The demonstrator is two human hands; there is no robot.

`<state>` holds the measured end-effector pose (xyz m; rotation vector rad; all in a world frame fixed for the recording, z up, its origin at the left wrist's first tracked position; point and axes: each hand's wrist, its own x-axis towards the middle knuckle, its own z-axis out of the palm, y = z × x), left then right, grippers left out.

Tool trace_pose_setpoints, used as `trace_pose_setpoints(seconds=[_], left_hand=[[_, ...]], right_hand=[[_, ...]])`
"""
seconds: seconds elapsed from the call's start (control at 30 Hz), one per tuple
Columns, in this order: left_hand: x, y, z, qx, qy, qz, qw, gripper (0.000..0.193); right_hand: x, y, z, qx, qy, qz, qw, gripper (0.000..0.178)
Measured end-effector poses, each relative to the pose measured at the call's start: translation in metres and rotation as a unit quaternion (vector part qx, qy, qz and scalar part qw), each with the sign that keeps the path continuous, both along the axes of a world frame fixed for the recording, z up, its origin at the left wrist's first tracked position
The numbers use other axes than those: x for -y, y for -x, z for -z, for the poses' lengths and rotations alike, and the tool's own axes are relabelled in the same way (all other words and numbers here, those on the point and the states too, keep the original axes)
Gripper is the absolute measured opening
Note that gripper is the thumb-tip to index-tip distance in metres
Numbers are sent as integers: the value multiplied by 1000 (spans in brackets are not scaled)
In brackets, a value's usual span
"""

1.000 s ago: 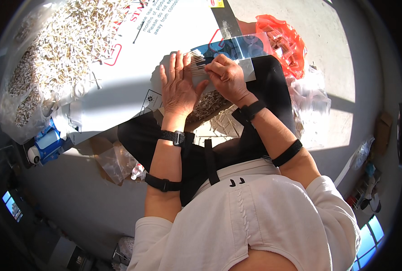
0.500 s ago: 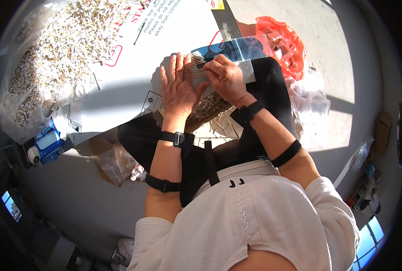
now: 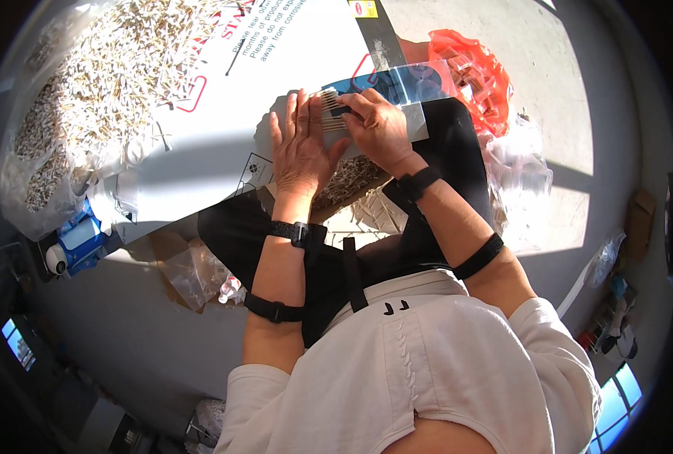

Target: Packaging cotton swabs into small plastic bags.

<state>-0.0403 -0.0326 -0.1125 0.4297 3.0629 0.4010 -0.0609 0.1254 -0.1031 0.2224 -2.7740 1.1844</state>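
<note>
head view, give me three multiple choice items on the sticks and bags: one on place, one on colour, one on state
1. Where is the big clear bag of sticks?
A. at the person's upper left
B. on the lap
C. behind the person

2. What colour is the net bag at the upper right?
A. green
B. orange
C. black

3. How does the row of sticks stand between the hands?
A. lying loose on the floor
B. inside the net bag
C. pressed between both hands

A: it fills the upper left of the picture.
B: its mesh is bright orange.
C: the left hand and the right hand close on it.
</note>
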Motion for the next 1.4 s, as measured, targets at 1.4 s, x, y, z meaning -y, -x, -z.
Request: trace_pose_setpoints(seconds=[1.4], left_hand=[[0,0,-6,22,-27,0,999,86]], right_hand=[[-21,32,-2,-40,-115,-174,977,63]])
